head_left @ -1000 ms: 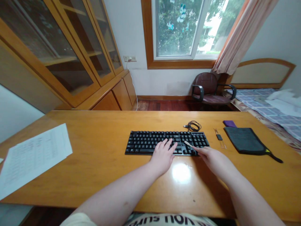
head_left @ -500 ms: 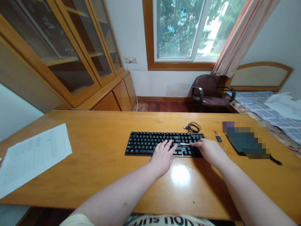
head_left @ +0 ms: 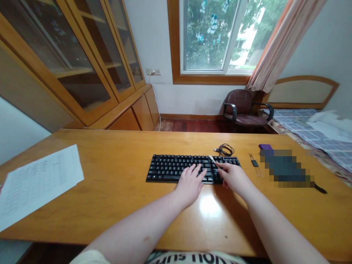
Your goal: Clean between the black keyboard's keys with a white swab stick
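Note:
A black keyboard (head_left: 165, 168) lies on the wooden desk. My left hand (head_left: 189, 184) rests on its middle keys, palm down with the fingers spread, holding nothing. Over the keys on the right side, my right hand (head_left: 233, 178) pinches a small pale-headed brush (head_left: 212, 159). The brush slants up and left, its head near the top row of keys; my fingers hide its lower handle. Both hands partly cover the keys beneath them.
Behind the keyboard lies a coiled black USB cable (head_left: 226, 149). To the right are a wire keycap puller (head_left: 255, 163), a purple item (head_left: 265, 147) and a blurred dark pouch (head_left: 288, 168). Printed papers (head_left: 46, 179) lie at the left. A chair (head_left: 239, 106) stands beyond the desk.
My right hand has shifted slightly left and turned, so the brush now tilts upward instead of lying level across the keys. My left hand stays in place.

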{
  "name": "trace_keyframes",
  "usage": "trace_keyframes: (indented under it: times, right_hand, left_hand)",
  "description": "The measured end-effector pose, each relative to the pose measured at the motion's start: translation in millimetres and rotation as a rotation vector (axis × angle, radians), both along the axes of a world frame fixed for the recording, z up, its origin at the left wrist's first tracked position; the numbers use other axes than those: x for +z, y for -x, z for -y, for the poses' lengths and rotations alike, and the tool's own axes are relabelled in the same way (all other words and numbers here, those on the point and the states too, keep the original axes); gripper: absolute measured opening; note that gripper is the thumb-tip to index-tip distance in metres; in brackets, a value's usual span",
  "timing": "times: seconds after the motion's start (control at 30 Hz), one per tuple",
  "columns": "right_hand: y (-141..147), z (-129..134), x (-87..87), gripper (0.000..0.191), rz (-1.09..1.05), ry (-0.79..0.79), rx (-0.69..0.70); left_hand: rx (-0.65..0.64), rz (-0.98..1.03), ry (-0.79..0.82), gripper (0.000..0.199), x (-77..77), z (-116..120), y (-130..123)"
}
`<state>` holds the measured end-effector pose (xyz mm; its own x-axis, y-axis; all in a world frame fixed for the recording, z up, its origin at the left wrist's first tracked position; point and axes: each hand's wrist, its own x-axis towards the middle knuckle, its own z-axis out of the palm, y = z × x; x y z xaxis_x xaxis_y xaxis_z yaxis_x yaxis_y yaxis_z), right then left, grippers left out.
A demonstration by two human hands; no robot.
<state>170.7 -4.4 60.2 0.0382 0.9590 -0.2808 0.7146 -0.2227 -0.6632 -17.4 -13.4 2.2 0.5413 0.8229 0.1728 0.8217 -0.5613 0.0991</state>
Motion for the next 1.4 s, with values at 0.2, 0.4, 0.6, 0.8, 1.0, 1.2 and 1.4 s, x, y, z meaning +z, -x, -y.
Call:
trace_keyframes:
  times: [0.2,0.4,0.6,0.8,1.0,1.2,1.4]
  right_hand:
    - [25,-24,-7.5,0.041,0.248,-0.005,0.044]
    - [38,-14,-3.0,0.031,0.455,-0.017,0.167]
    - [34,37,-8.6,0.03,0.395,0.015,0.194]
    - [21,82,5.3,0.031,0.249,0.054,0.217]
    - [-1,54,-6.6,0.04,0.055,-0.072,0.137]
    - [-23,27,-4.9,0.036,0.005,0.065,0.099]
    - [-11,49,2.7,0.045,-0.04,0.073,0.107]
  left_hand:
    - [-0.002,0.019,0.002,0.052,-1.2,-1,1]
    - [0.003,0.029,0.008,0.052,-0.8,0,0]
    - [0.0,0.041,0.012,0.05,0.3,1,0]
    - [0.002,0.026,0.013,0.051,0.7,0,0]
    - [0.004,0.031,0.008,0.052,0.1,0,0]
    - [-0.007,0.033,0.012,0.052,-0.4,-1,1]
    - [-0.008,0.046,0.025,0.053,-0.7,-1,0]
